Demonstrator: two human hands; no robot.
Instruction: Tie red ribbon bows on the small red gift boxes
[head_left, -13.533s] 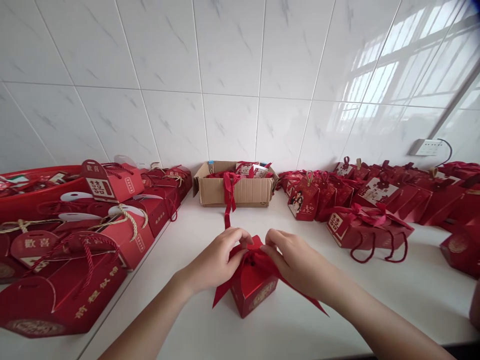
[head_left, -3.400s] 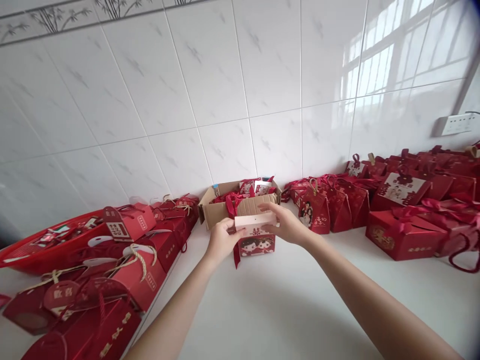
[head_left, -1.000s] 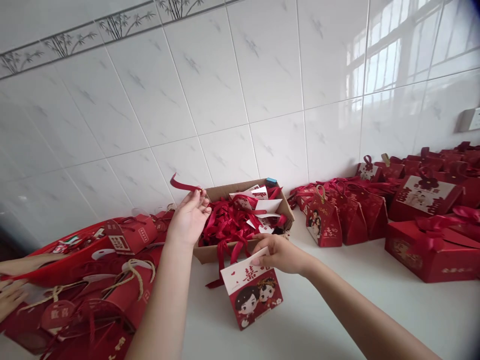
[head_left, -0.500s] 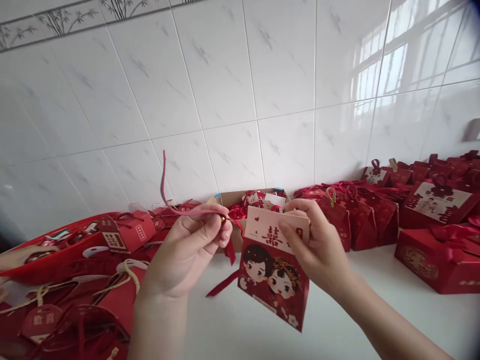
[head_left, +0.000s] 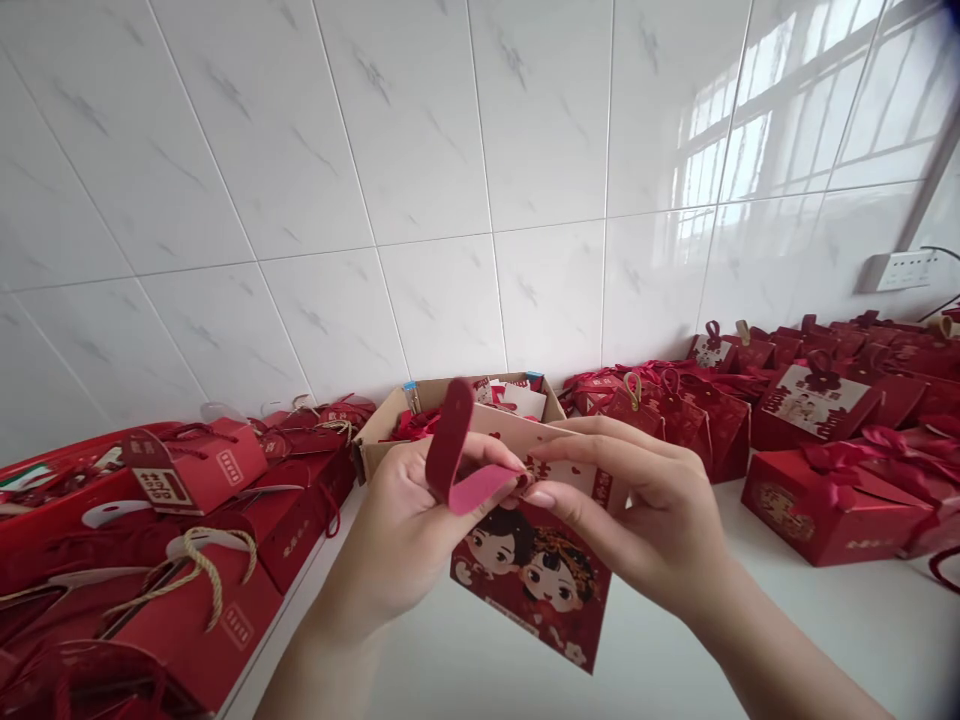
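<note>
A red strap (head_left: pixel 448 455), folded over with one end standing up, is pinched in my left hand (head_left: pixel 412 530). My right hand (head_left: pixel 637 510) grips a red and cream card box (head_left: pixel 525 590) printed with two cartoon figures. The fingertips of both hands meet at the upper part of the box, where the strap's low end touches it. What lies exactly between the fingertips is hidden. The box hangs tilted above the white table (head_left: pixel 465 660).
Behind my hands stands an open cardboard box (head_left: pixel 382 425) with red and white pieces. Red gift boxes (head_left: pixel 832 505) fill the right side. At left lie red boxes with rope handles (head_left: pixel 202 620) and a red tray (head_left: pixel 45 540). A tiled wall (head_left: pixel 435 310) rises behind.
My left hand has moved right with the strap, up against the card box. The strap is now folded instead of trailing up. The view has shifted right, and the other person's hand is gone.
</note>
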